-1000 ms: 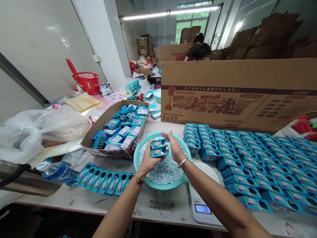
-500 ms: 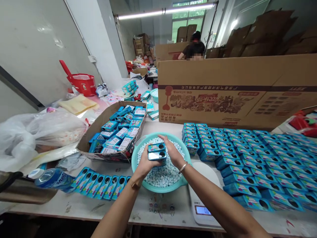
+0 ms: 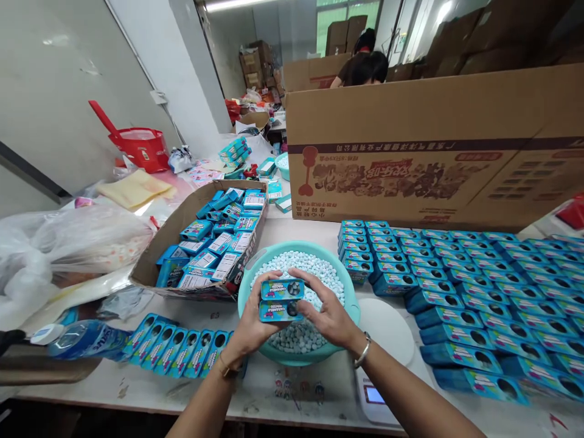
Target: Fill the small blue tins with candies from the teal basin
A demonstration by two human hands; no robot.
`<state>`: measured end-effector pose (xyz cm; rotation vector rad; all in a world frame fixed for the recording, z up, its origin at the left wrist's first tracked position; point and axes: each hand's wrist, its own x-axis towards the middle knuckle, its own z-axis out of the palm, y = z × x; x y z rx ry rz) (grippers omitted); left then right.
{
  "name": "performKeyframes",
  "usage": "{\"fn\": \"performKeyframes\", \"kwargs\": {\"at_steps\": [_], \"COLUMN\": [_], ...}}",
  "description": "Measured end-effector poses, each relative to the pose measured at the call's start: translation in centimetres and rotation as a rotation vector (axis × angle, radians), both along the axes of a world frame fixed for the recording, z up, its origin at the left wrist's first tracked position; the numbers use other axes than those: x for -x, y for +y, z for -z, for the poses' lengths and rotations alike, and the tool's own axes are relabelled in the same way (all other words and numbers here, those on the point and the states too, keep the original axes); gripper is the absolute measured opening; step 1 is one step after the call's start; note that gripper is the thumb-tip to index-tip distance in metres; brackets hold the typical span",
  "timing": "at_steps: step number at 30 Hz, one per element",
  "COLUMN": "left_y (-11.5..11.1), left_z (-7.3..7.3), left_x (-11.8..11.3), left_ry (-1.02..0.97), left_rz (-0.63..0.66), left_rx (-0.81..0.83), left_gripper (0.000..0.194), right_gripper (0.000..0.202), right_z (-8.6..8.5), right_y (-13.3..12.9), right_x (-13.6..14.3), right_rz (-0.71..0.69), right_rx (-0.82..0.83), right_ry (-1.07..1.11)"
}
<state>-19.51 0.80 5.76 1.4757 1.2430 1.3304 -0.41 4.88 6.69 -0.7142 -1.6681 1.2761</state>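
Two small blue candy boxes, an upper one (image 3: 279,290) and a lower one (image 3: 276,311), are held together over the basin, their printed faces with a round hole toward me. My left hand (image 3: 250,322) is closed around their left side. At their right end, my right hand (image 3: 332,317) is closed with its thumb against the lower box and its fingers behind the upper one. Pale candies show in the upper box's hole; the lower hole looks darker. Beneath them, a turquoise basin (image 3: 350,298) holds many pale blue and white candies (image 3: 298,344).
Rows of blue boxes (image 3: 456,316) stand right, beside a white scale (image 3: 387,331). At left are a carton of boxes (image 3: 141,267), a row of boxes (image 3: 180,347) and a bottle (image 3: 89,337). A large cardboard box (image 3: 410,121) stands ahead; people are behind it.
The two boxes have tilted so their printed faces turn toward me, and they sit slightly lower in view. My right hand has closed in on their right end. The camera view has shifted downward.
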Motion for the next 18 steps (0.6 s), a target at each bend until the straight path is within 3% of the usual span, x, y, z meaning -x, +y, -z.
{"fn": "performKeyframes", "kwargs": {"at_steps": [3,5,7,11,15,18], "left_y": [1.2,3.2,6.5,15.6,23.4,26.8], "left_z": [0.0,-0.7,-1.8,-3.0,-1.3,1.0], "left_x": [0.6,0.9,1.1,1.0,0.2,-0.5], "left_ry": [-0.132,-0.213,-0.263,-0.251,-0.023,0.051], "left_rz": [-0.034,-0.084,-0.123,-0.241,-0.374,-0.371], "left_rx": [0.092,0.140,0.141,0.102,0.232,0.341], "left_gripper": [0.085,0.089,0.087,0.081,0.078,0.074], "right_gripper": [0.052,0.053,0.055,0.058,0.057,0.049], "right_z": [0.6,1.2,1.8,2.5,3.3,4.3], "right_y": [1.1,2.1,3.1,4.4,4.5,4.4], "right_x": [-1.1,-1.6,-1.9,-2.2,-2.8,-3.7], "right_rz": [0.049,0.138,0.188,0.201,0.205,0.211], "right_rx": [0.178,0.280,0.339,0.333,0.273,0.198], "right_ry": [0.139,0.149,0.106,0.023,-0.071,-0.185]}}
